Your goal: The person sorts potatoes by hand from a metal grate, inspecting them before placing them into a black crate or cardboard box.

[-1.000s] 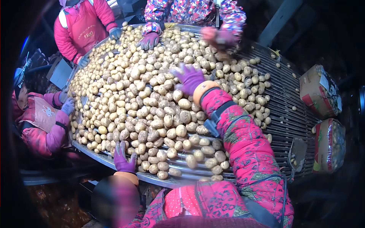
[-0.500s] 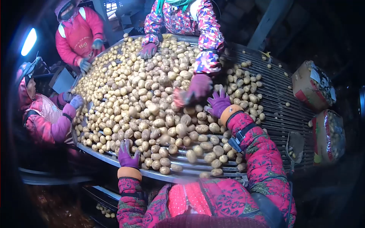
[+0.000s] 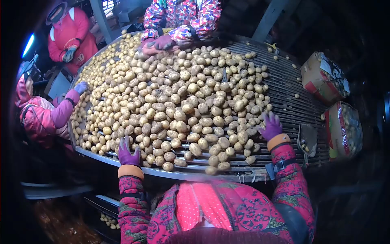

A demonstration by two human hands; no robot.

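Hand-sorting at the near edge of the pile, nothing picked yet.
The left hand (image 3: pixel 128 152), low and left of centre, and the right hand (image 3: pixel 271 126), right of centre, rest among the potatoes (image 3: pixel 178 97) heaped on the slatted table (image 3: pixel 296 107). Each purple-gloved grip is spread and empty. I'd judge that lifting one out calls for closing the fingers on a single potato.

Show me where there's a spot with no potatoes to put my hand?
The bare slats lie at the far right, between the potato pile and the cardboard boxes, just beyond the right hand; only a few stray potatoes dot them. Elsewhere it is crowded: potatoes reach the near rim by the left hand and the co-workers' gloves.
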